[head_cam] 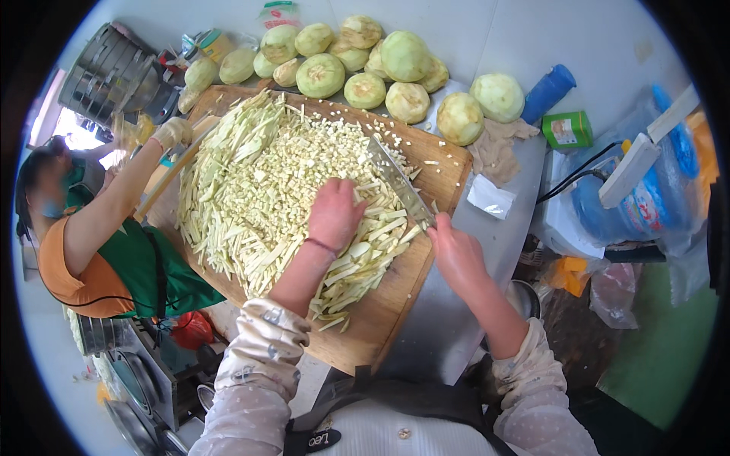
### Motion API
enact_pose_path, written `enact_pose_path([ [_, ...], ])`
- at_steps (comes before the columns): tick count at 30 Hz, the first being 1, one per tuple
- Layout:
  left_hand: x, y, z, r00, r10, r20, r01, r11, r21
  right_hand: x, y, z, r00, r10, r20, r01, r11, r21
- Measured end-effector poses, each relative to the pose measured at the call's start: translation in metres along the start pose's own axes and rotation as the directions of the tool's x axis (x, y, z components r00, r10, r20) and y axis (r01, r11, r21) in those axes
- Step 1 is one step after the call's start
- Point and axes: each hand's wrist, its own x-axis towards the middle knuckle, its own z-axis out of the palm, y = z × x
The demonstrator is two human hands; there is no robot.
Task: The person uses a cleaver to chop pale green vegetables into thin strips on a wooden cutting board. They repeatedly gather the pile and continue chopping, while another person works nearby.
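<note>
A wide heap of pale green peeled vegetable (256, 171), partly diced and partly in strips, covers much of a wooden cutting board (365, 342). My right hand (459, 253) grips the handle of a cleaver (399, 179), whose broad metal blade points up and left over the heap's right side. My left hand (336, 214) rests on the heap left of the blade, fingers bent and thumb apart; whether it pinches any pieces cannot be told. Longer strips and slices (359, 273) lie below and right of that hand.
Whole peeled vegetables (320, 76) line the board's back edge. At right are a cloth (499, 151), a white packet (490, 196), a green box (567, 130) and a blue water jug (639, 188). A co-worker (114, 251) in a green apron reaches in at left, beside a wooden-framed tool (174, 165).
</note>
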Motion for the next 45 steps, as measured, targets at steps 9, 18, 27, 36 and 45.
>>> enact_pose_path([
  [9,-0.014,-0.003,0.030,0.978,0.176,-0.113,-0.192,0.968,-0.159,0.036,0.006,0.006,0.964,-0.261,0.057,0.267,0.934,-0.236],
  [18,-0.020,-0.007,0.027,0.951,0.249,-0.185,-0.258,0.966,-0.025,0.056,0.000,0.003,0.955,-0.218,0.201,0.274,0.907,-0.320],
  [27,-0.022,0.000,0.030,0.976,0.128,-0.175,-0.142,0.987,-0.074,0.038,-0.004,0.014,0.972,-0.102,0.210,0.156,0.952,-0.263],
  [36,-0.028,0.003,0.018,0.961,0.146,-0.237,-0.178,0.976,-0.122,0.032,-0.016,0.018,0.977,-0.097,0.191,0.148,0.951,-0.271],
  [45,-0.046,-0.001,0.025,0.965,0.135,-0.226,-0.159,0.983,-0.094,0.018,-0.020,0.025,0.970,-0.087,0.227,0.143,0.959,-0.244],
])
